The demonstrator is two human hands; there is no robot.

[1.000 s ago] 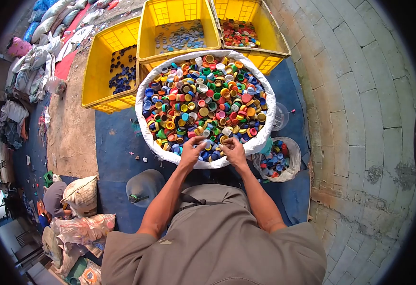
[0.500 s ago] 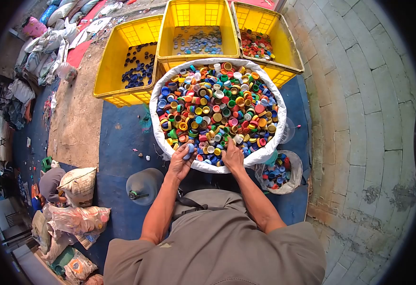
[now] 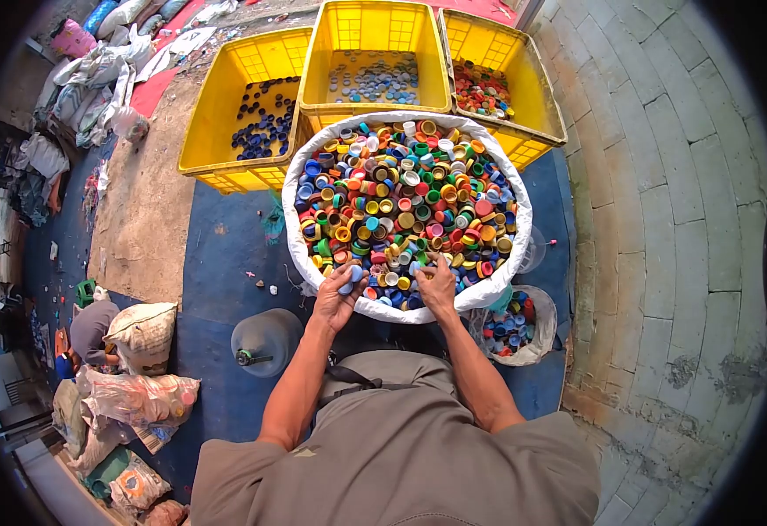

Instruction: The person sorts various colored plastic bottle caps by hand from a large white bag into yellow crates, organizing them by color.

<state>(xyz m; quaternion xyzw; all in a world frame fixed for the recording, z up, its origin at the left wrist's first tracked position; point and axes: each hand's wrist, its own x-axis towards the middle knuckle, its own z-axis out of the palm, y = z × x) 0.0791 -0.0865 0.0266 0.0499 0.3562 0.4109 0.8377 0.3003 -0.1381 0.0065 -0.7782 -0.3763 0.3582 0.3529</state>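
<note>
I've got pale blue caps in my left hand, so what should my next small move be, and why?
I'd probably use your right hand to add the pale blue cap at its fingertips to your left hand, since that one holds similar caps and the middle bin contains pale blue ones too.

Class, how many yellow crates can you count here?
3: the left crate with dark blue caps, the middle crate with paler blue caps, and the right crate with mostly red caps. No other shows.

Multicoloured caps [image 3: 410, 210], white sack [image 3: 496, 285], yellow crates [image 3: 370, 31]
</note>
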